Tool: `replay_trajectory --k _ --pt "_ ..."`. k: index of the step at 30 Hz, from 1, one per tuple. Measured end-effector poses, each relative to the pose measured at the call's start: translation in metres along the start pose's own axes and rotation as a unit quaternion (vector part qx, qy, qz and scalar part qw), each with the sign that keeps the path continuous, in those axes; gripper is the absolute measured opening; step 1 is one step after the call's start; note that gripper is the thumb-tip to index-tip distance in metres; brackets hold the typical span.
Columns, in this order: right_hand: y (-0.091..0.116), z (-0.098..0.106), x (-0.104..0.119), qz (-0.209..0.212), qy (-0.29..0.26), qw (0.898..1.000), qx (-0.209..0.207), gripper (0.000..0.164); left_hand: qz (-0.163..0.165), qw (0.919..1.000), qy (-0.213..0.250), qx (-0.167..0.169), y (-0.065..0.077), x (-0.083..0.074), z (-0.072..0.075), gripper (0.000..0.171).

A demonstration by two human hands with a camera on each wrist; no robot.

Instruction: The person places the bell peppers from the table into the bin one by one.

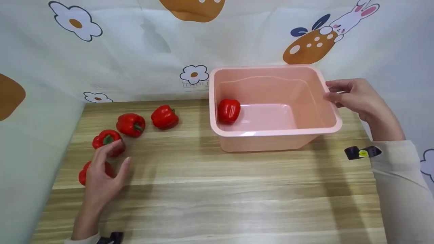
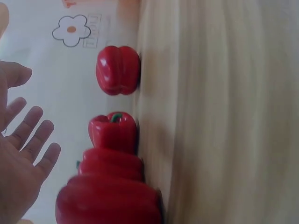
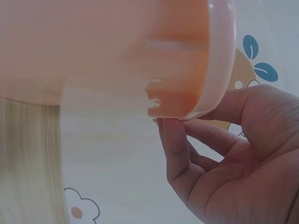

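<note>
My left hand point(image 1: 105, 178) hovers over the nearest red bell pepper point(image 1: 83, 173), fingers spread and bent, holding nothing. In the left wrist view the palm and loosely extended fingers point(image 2: 38, 135) show beside a row of red bell peppers point(image 2: 112, 200). Farther along the row lie a pepper with its green stem up point(image 1: 101, 138), one with its stem toward me point(image 1: 130, 124) and one on its side point(image 1: 164, 117). With thumb and fingers, my right hand point(image 1: 361, 98) grips the right rim of a pink plastic bin point(image 1: 274, 133). Inside, at the left, sits another red pepper point(image 1: 229, 110).
The wood-grain table point(image 1: 217, 196) stretches in front of the bin, between my arms. A pale printed sheet point(image 1: 135, 51) with flowers and a rabbit stands behind the bin and along both sides.
</note>
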State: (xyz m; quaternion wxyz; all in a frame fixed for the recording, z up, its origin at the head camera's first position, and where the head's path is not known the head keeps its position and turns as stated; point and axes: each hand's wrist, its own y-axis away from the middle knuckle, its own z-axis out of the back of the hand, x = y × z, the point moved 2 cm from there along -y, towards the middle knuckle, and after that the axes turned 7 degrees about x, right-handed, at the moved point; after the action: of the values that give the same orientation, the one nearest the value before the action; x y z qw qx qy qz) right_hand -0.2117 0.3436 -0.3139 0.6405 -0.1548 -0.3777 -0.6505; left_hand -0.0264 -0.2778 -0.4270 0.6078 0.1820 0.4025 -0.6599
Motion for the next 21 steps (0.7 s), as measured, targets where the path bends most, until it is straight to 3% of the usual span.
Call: replay_trajectory --k 8,17,21 --pt "0.0 0.0 0.001 -0.003 0.012 1.0 -0.004 0.063 0.097 0.9943 -0.034 -0.026 0.018 0.015 0.017 0.072" --pt "0.0 -0.002 0.001 -0.008 0.012 1.0 -0.006 0.063 0.148 0.9846 -0.057 -0.074 0.039 0.028 0.035 0.073" --pt "-0.001 -0.004 0.001 -0.008 0.011 1.0 -0.007 0.062 0.144 0.9843 -0.064 -0.078 0.047 0.035 0.035 0.075"
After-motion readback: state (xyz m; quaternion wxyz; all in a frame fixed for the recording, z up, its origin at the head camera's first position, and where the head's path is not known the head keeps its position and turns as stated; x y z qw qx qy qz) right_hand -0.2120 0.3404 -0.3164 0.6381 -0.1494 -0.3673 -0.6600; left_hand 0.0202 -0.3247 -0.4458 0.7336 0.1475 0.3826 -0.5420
